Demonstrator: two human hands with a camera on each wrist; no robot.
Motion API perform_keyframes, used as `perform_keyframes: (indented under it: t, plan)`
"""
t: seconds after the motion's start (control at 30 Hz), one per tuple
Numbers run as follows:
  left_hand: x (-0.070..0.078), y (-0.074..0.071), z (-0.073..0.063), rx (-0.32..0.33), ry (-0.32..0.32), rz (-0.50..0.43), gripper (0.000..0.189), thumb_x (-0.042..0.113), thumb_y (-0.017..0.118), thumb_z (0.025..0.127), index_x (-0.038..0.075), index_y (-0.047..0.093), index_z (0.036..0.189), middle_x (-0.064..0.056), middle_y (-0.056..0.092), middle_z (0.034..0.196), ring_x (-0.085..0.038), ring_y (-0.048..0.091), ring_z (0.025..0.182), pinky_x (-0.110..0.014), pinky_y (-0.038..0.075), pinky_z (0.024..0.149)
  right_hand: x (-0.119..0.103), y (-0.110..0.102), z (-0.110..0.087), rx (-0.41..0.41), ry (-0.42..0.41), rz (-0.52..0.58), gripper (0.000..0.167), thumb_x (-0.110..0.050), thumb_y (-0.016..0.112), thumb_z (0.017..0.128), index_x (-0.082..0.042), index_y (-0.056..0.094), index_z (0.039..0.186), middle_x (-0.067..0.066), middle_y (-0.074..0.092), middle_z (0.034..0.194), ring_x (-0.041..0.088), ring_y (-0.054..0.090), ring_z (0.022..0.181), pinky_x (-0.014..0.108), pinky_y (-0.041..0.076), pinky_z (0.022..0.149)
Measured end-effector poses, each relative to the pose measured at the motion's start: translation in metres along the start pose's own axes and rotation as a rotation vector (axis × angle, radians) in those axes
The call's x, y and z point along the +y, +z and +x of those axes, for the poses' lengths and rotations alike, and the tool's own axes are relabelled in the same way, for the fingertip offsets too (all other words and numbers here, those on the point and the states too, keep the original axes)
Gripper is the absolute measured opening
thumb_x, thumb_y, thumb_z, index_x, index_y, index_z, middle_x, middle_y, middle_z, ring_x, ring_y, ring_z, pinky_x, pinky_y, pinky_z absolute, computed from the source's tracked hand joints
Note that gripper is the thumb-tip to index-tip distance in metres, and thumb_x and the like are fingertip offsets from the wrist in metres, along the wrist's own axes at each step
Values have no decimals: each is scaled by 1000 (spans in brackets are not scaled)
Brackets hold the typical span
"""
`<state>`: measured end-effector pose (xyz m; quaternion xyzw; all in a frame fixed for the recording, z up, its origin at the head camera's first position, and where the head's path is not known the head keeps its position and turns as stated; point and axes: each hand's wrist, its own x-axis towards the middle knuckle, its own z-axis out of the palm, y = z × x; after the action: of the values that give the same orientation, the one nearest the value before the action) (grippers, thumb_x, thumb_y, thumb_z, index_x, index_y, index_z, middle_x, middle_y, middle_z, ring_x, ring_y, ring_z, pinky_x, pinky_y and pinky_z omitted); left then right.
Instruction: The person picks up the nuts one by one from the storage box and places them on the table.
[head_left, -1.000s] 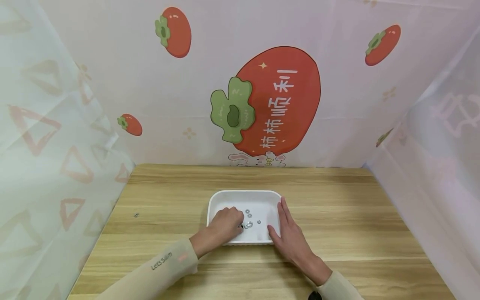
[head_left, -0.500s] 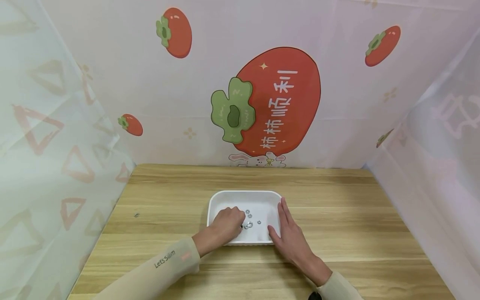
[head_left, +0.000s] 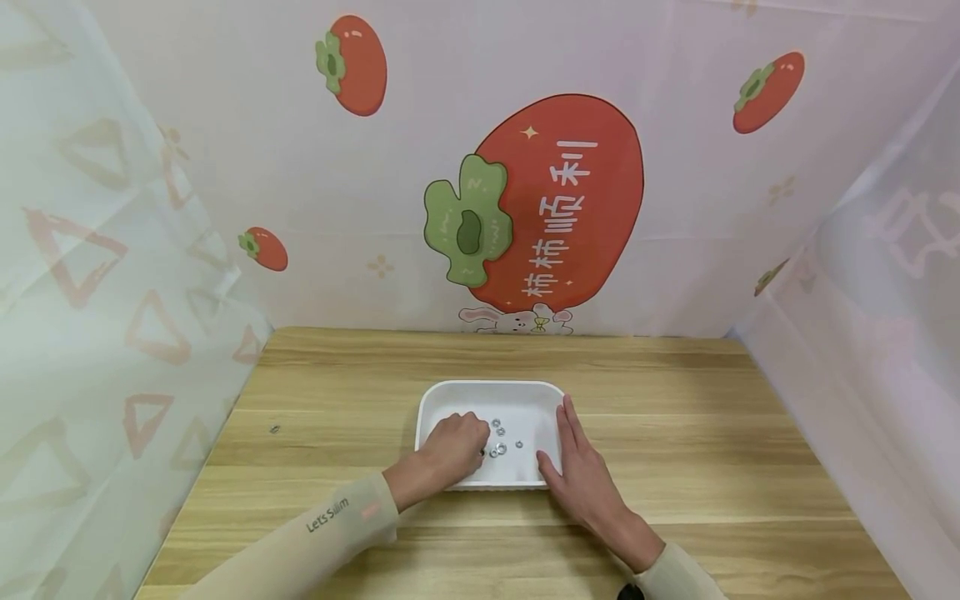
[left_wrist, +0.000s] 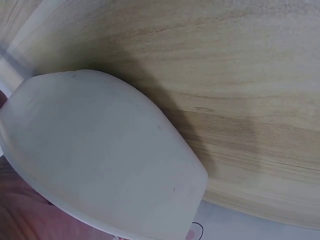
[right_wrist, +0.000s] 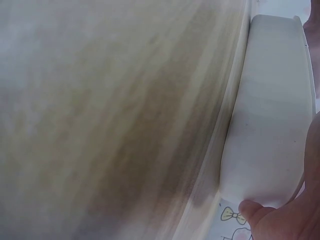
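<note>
A white tray (head_left: 487,483), rectangular with rounded corners, sits on the wooden table. My left hand (head_left: 453,446) reaches down into its left part, fingers curled, knuckles up. A small dark-centred metal nut (head_left: 482,452) shows at its fingertips; the rest of the grasp is hidden under the hand. Several small silver nuts (head_left: 501,448) lie on the tray floor just right of it. My right hand (head_left: 581,479) grips the tray's right wall, thumb inside, other fingers along the outside. Both wrist views show mostly the outer wall of the tray (left_wrist: 110,150).
One small metal piece (head_left: 274,429) lies alone on the table (head_left: 675,417), far to the left. Pale printed curtains (head_left: 360,208) stand behind and on both sides. A small black object (head_left: 630,592) shows by the right sleeve at the bottom edge.
The left forearm and sleeve shift and turn slightly while the left fingers stay at the same spot in the tray. The right hand and the loose nuts keep their places.
</note>
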<state>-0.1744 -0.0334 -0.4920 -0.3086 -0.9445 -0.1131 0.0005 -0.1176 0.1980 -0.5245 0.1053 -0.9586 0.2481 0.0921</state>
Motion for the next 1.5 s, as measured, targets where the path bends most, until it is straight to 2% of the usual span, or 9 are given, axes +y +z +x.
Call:
perform_keyframes:
  t: [0.13,0.3,0.5,0.6,0.73,1.07,1.5]
  plan:
    - [-1,-5,1,-4,-23,-30,46,-1,76,78,19,41,54,5,44,54,-11,37,53,-26,35,47,0,-1,0,9,-5,1,82,-29,67,102,10,27,162,22,19,174,45,57,135,56,52,105]
    - [-2,-15,2,-4,-54,-83,39,1,80,79,18,54,54,6,49,55,-10,38,54,-25,33,49,0,-1,0,16,-3,-1,80,-30,65,103,10,27,162,21,20,174,44,55,138,55,51,107]
    - [-4,-22,2,16,-70,-108,18,4,84,80,14,75,68,3,66,65,-9,45,57,-24,39,51,1,-1,1,10,-2,4,81,-30,65,103,9,26,162,21,18,175,43,53,141,55,49,109]
    - [-5,-25,0,36,-71,-140,9,5,85,81,12,80,78,2,72,72,-8,49,58,-23,43,52,1,0,1,9,0,7,81,-29,65,103,9,25,163,21,18,175,43,52,141,56,49,109]
    - [-7,-30,-3,71,-84,-183,6,6,85,81,11,81,82,4,71,72,-8,50,59,-23,43,53,1,0,0,12,-3,4,81,-29,66,103,9,25,162,21,18,174,44,54,140,56,50,108]
    - [-18,-35,-10,171,-101,-271,9,6,86,82,11,79,81,7,70,71,-2,57,64,-21,48,60,2,-1,0,36,-27,5,81,-26,68,101,11,28,161,22,20,174,46,59,132,56,53,103]
    - [-33,-40,-25,230,-174,-588,9,0,83,81,6,79,85,3,73,75,-3,65,66,-19,56,62,1,0,-1,28,-23,6,80,-27,67,102,10,28,161,22,20,174,46,60,131,57,53,102]
